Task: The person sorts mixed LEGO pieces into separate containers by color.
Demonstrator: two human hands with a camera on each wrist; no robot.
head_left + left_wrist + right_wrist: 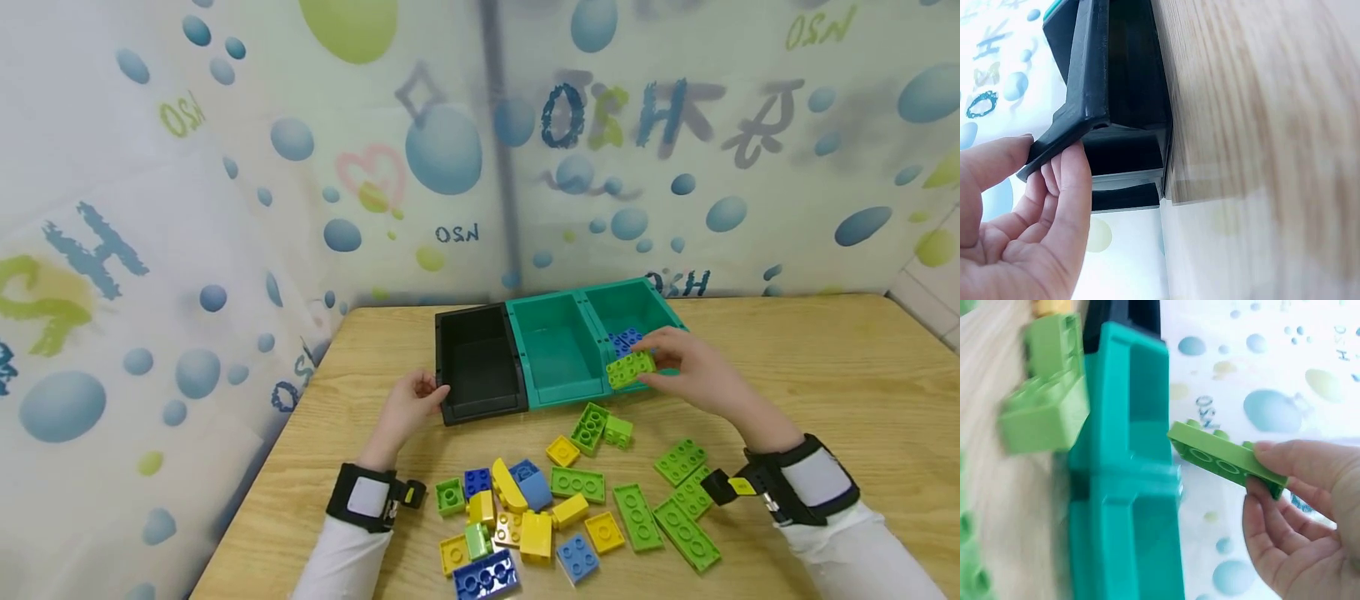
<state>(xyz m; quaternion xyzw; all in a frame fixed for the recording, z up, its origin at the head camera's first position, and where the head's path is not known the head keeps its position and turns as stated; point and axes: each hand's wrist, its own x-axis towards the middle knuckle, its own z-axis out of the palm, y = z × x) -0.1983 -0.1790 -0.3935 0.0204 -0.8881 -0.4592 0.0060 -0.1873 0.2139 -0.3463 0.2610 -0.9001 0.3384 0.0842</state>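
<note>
My left hand [405,408] grips the near left corner of a black bin [483,410]. In the left wrist view the thumb lies on top of its rim [1089,94] and the fingers are beneath. Between thumb and fingertips, my right hand [701,375] pinches a flat green toy building brick [628,372], studs up in the right wrist view. That brick is raised over the front edge of the right-hand teal bin [626,307]. Inside this bin, blue bricks [625,340] show partly behind the held one. The middle teal bin [557,354] stands between the two others.
Loose green [637,517], yellow [536,536] and blue bricks [486,575] are spread over the wooden table [810,375] in front of the bins. Two green bricks [590,427] lie close to the middle bin's front. A patterned curtain [450,208] hangs behind the table.
</note>
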